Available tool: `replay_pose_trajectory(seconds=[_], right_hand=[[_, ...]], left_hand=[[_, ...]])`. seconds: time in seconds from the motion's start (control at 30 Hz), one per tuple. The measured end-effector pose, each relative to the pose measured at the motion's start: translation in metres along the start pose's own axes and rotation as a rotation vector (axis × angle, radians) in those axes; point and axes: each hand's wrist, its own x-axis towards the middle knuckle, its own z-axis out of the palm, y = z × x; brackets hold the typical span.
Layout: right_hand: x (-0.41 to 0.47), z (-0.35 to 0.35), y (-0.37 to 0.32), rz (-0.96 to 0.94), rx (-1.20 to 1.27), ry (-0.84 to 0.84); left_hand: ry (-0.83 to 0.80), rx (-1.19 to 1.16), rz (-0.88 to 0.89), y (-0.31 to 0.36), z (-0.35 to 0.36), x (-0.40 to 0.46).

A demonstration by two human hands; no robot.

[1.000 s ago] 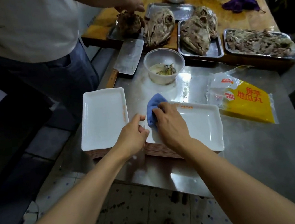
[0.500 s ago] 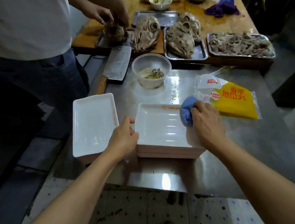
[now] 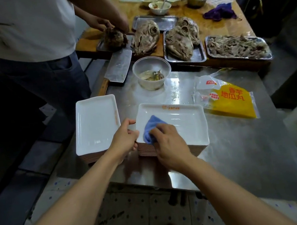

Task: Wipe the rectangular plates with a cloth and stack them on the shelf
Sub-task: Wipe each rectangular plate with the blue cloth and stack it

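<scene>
Here the right hand gripped a blue cloth pressed onto the near left of the top plate, while the left hand pinched that plate's left rim. Two plate stacks sat side by side on the steel surface; the second stack lay left. One cleaver, one plastic bowl and one yellow bag lay beyond.

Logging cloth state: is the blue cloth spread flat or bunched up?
Bunched. The blue cloth sits as a crumpled wad under the right hand, on the top plate.
</scene>
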Motion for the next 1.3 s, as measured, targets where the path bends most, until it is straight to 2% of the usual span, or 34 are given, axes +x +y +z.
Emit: replay_pose_trajectory(seconds=[0.13, 0.2, 0.3, 0.47, 0.7, 0.83, 0.9, 0.93, 1.0, 1.07, 1.13, 1.2, 1.3], right_hand=[[0.012, 0.010, -0.017, -0.006, 0.017, -0.001], [0.010, 0.010, -0.013, -0.033, -0.063, -0.005], [0.000, 0.004, 0.000, -0.091, -0.203, -0.011], [-0.034, -0.018, 0.043, -0.001, -0.330, 0.033], [-0.060, -0.043, 0.065, 0.089, -0.428, 0.088], [-0.065, -0.052, 0.077, 0.179, -0.289, 0.096], [-0.067, -0.062, 0.081, 0.218, -0.150, 0.211], [-0.067, -0.068, 0.083, 0.211, -0.077, 0.277], [-0.066, -0.073, 0.088, 0.169, 0.063, 0.374], [-0.064, -0.075, 0.091, 0.211, 0.170, 0.427], [-0.063, -0.072, 0.097, 0.287, 0.229, 0.437], [-0.064, -0.067, 0.103, 0.317, 0.247, 0.445], [-0.067, -0.065, 0.105, 0.327, 0.266, 0.477]], left_hand=[[-0.001, -0.047, -0.023, 0.002, 0.001, 0.000], [0.005, -0.023, -0.014, 0.003, 0.001, -0.002], [0.037, 0.077, 0.017, 0.007, 0.001, -0.005], [0.075, 0.373, 0.054, 0.015, 0.004, -0.007], [0.132, 0.491, 0.053, 0.017, 0.009, -0.007], [0.284, 0.724, 0.098, 0.020, 0.017, -0.011], [0.338, 0.793, 0.280, 0.024, 0.026, -0.016], [0.303, 0.796, 0.401, 0.026, 0.033, -0.018], [0.128, 0.833, 0.553, 0.030, 0.049, -0.018], [-0.043, 0.940, 0.549, 0.031, 0.064, -0.018], [-0.132, 1.036, 0.509, 0.027, 0.075, -0.015], [-0.133, 1.083, 0.495, 0.020, 0.080, -0.015], [-0.042, 1.058, 0.560, 0.014, 0.081, -0.020]])
